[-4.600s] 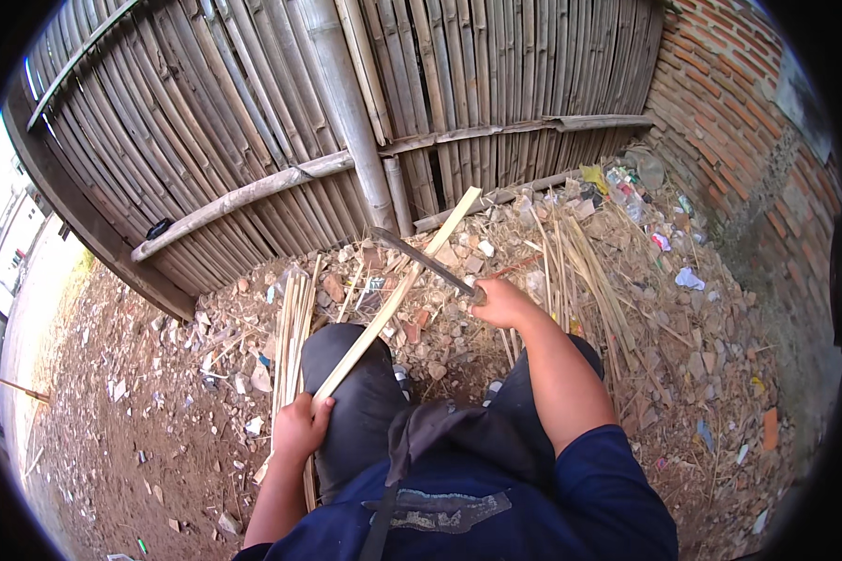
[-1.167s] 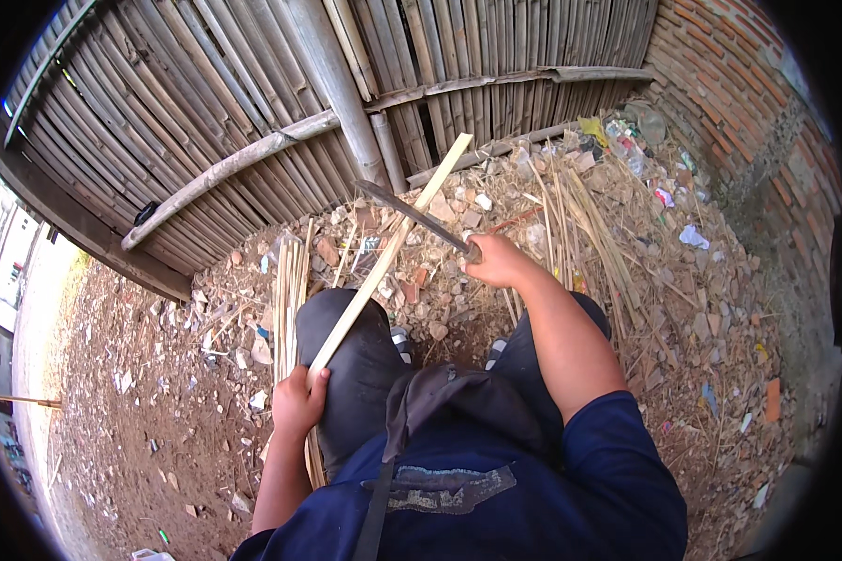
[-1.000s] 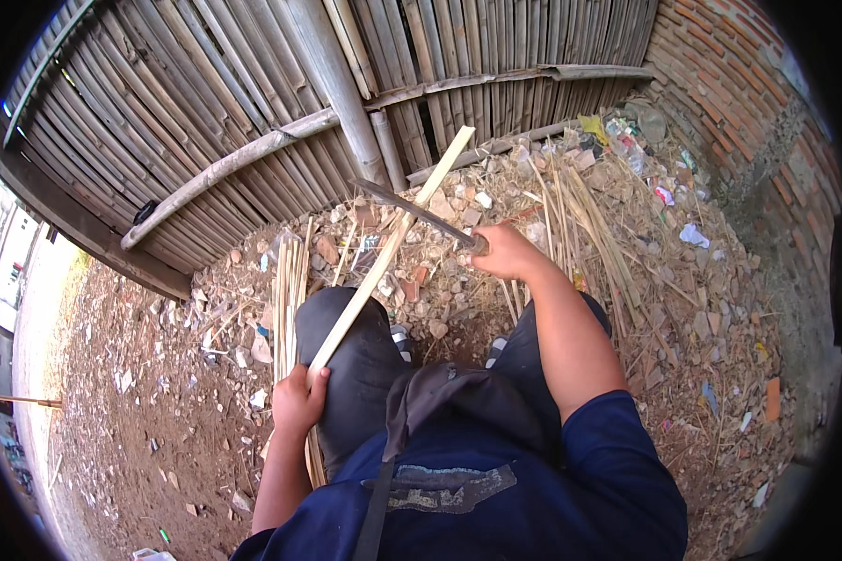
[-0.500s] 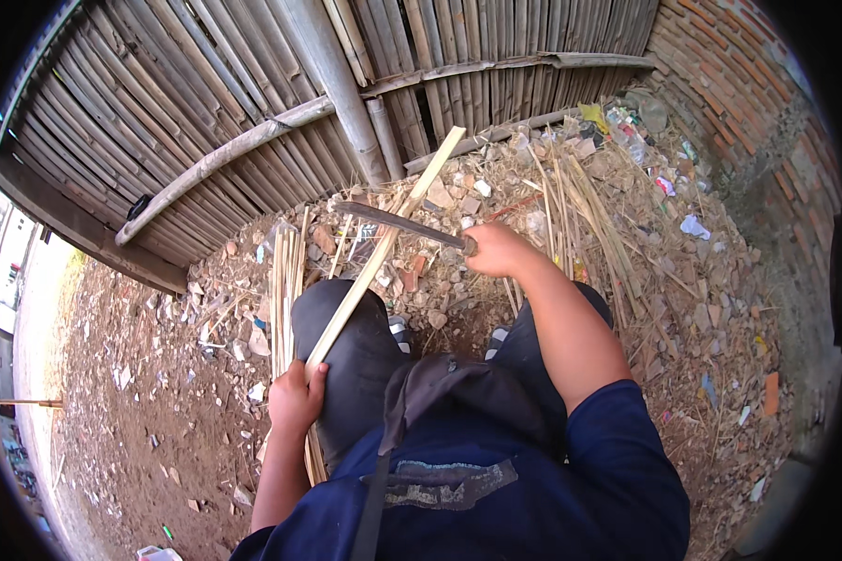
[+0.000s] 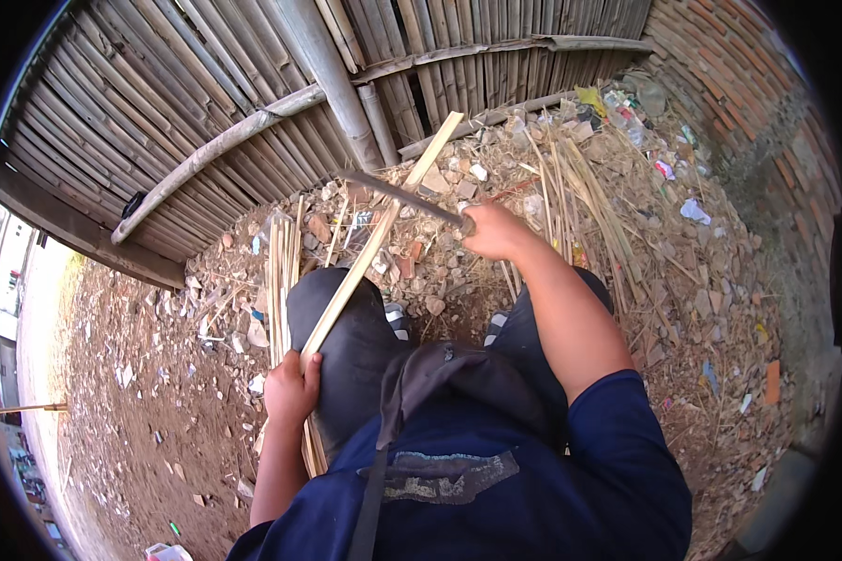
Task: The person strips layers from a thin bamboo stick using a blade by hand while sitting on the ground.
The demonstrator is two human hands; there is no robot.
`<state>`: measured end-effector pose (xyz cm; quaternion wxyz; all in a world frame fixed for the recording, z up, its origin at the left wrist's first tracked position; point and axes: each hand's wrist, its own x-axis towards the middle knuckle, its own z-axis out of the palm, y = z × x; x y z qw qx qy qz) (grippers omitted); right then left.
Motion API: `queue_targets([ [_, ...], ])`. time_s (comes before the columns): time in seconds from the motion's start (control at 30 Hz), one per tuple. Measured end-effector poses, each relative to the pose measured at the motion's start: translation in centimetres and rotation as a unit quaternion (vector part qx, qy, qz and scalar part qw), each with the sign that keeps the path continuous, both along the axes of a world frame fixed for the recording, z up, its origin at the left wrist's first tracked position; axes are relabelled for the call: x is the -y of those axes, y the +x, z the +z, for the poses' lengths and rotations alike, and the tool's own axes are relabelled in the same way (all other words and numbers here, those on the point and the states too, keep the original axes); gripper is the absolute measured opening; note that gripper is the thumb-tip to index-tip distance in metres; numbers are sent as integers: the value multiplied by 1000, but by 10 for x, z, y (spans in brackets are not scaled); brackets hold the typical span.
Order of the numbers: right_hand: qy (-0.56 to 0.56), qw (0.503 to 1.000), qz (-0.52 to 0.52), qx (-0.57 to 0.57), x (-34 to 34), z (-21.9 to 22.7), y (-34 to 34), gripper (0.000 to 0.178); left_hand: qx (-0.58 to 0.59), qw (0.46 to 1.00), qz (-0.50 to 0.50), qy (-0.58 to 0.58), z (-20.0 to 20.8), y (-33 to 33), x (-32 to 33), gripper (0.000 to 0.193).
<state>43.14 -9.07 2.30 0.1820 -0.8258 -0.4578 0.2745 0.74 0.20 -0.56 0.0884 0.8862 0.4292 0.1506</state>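
Note:
My left hand is closed round the near end of a long pale bamboo strip, beside my left knee. The strip slants up and away to the right, over my thigh. In my right hand is the handle of a machete, its long dark blade pointing to the left. The blade crosses the upper part of the strip; whether it touches or only passes over it, I cannot tell. A bundle of bamboo strips lies along the outside of my left leg.
More split bamboo strips lie on the ground ahead to the right. A bamboo wall stands in front, and a brick wall rises at the right. Stones, straw and litter cover the dirt. An orange brick piece lies far right.
The machete and my right hand have moved slightly up and left in the picture. The strip stays in my left hand, and the whole view has shifted a little.

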Motion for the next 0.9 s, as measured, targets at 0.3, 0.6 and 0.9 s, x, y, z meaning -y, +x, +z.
queue_targets([
  [0.3, 16, 1000, 8, -19, -2, -22, 20, 31, -13, 1000, 5, -10, 2, 2, -2, 44],
  [0.6, 23, 998, 60, 28, 5, 6, -17, 31, 1, 1000, -1, -19, -2, -2, -3, 47],
  [0.9, 49, 995, 45, 80, 13, 11, 3, 33, 15, 999, -6, -29, -3, -1, -6, 46],
])
